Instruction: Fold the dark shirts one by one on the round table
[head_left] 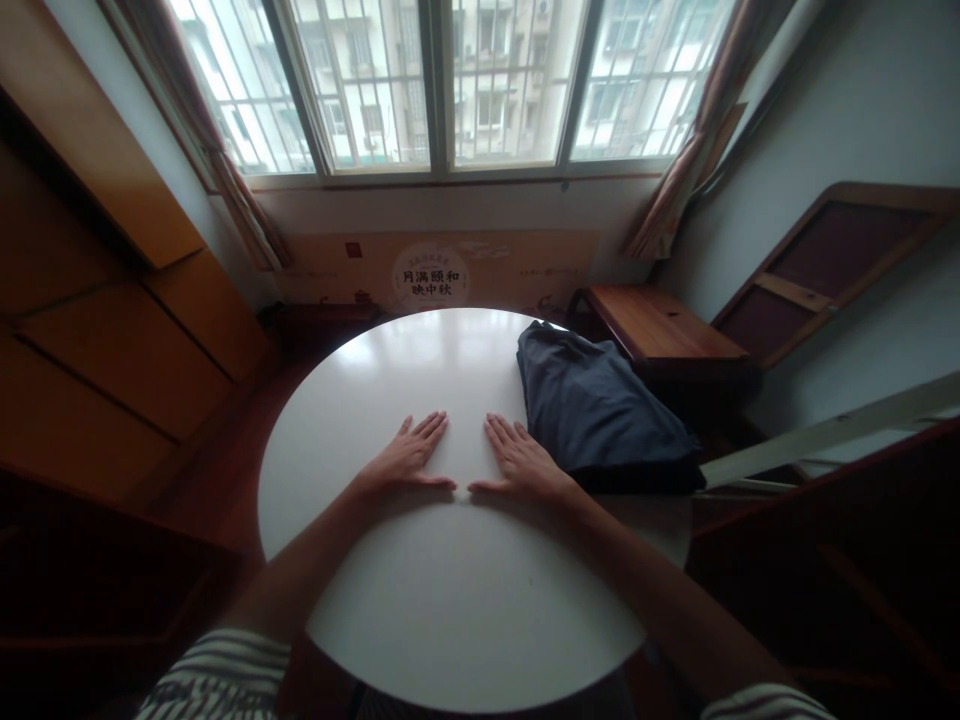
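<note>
My left hand lies flat on the white round table, palm down, thumb stretched out to the right. Mirroring it, my right hand also rests palm down on the tabletop with its thumb pointing left. The two thumb tips are close together with a narrow gap between them. Neither hand holds anything. Just beyond and to the right of my right hand sits a folded dark blue-grey cloth, perhaps a garment, piled near the table's right edge. Its lower layers look black.
A wooden bench or low table stands behind the table at the right, near a framed wooden panel against the wall. Wooden cabinets line the left side. A long printed banner runs below the barred window.
</note>
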